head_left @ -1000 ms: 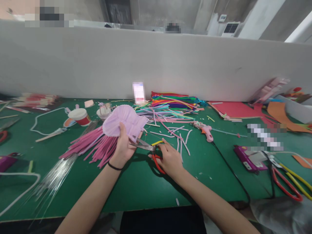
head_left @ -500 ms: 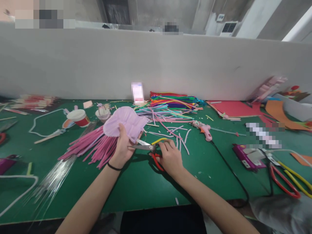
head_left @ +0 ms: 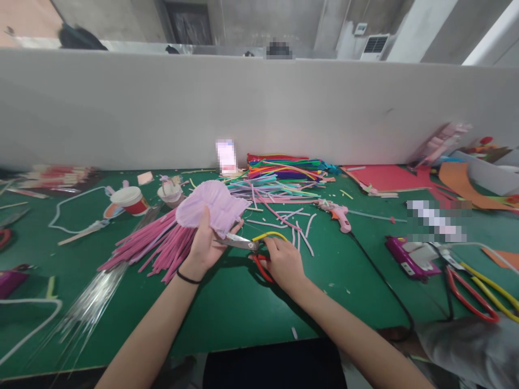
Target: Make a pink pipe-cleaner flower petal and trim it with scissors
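Note:
My left hand (head_left: 205, 243) grips a lilac petal-shaped piece made of fuzzy pipe cleaners (head_left: 211, 205), thumb on top and fingers underneath. My right hand (head_left: 283, 262) is closed round the handles of a pair of scissors (head_left: 252, 246), one handle yellow and the other red. The scissor blades point left and meet the lower right edge of the lilac piece, close to my left fingers. Behind my left hand lies a bundle of pink pipe cleaners (head_left: 138, 243). Cut lilac pipe cleaner pieces (head_left: 298, 229) are scattered right of the blades.
A pink glue gun (head_left: 338, 213) lies on the green table (head_left: 251, 313), its cord trailing right. Paper cups (head_left: 135, 201) stand at left, near metal wires (head_left: 97, 289). Colourful pipe cleaners (head_left: 284, 173) lie at the back. Another pair of scissors (head_left: 474, 297) and a person's sleeve (head_left: 466, 346) are at right.
The lilac piece sits slightly lower and to the right. The scissor blades look closer together at its edge. The view has shifted a little.

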Demonstrator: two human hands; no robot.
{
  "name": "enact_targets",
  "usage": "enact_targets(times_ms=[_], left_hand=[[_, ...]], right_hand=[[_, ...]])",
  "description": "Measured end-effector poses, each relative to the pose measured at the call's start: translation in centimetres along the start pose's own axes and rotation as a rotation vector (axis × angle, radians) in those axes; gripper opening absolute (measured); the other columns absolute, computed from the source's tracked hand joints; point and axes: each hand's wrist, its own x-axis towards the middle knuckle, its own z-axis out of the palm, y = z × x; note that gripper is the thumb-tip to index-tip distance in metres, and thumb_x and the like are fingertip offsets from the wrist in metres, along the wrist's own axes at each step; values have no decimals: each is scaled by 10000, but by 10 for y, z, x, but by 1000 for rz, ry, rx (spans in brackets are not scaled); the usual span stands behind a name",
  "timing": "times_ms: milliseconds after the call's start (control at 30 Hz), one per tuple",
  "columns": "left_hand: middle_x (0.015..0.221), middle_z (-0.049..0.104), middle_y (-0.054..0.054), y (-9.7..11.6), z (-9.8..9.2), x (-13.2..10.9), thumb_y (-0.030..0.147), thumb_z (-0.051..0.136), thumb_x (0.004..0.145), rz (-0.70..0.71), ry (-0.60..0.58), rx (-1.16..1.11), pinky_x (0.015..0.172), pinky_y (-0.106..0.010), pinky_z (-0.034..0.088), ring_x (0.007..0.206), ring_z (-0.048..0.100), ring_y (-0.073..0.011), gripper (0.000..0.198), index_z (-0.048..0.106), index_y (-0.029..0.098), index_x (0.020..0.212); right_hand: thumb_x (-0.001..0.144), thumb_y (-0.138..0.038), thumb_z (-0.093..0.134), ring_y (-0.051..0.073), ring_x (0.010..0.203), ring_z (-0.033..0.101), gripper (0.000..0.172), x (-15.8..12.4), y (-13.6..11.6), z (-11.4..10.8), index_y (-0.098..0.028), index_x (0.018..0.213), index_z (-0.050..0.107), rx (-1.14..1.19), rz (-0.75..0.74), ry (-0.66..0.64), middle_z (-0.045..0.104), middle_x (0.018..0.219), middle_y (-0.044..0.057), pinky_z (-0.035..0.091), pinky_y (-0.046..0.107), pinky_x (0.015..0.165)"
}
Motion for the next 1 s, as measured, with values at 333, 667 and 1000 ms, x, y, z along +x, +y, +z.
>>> enact_targets(times_ms=[333, 667, 1000], left_hand=[[1307, 622, -118, -3, 1, 2, 542, 359, 944, 81, -2, -45, 1021, -539, 448, 1243, 542, -293, 536, 616, 164, 1226], [1239, 662, -134, -8, -5, 9, 535, 378, 943, 84, 21, -93, 1012, -483, 470, 1180, 597, -267, 521, 602, 179, 1251], [1167, 695, -139, -10, -13, 15, 538, 335, 952, 100, 58, -152, 961, -496, 505, 1068, 658, -274, 541, 633, 154, 1189]], right_hand=[[865, -495, 602, 191, 699, 622, 332, -4, -1, 5, -168, 921, 620, -28, -11, -37, 696, 828, 71, 377, 296, 631], [918, -225, 458, 204, 683, 620, 168, 8, -6, -12, -158, 862, 601, -217, -145, -209, 670, 766, 78, 303, 313, 581], [933, -187, 403, 212, 652, 608, 239, 26, 0, -16, -133, 841, 617, -295, -305, -311, 673, 728, 108, 280, 320, 615]])
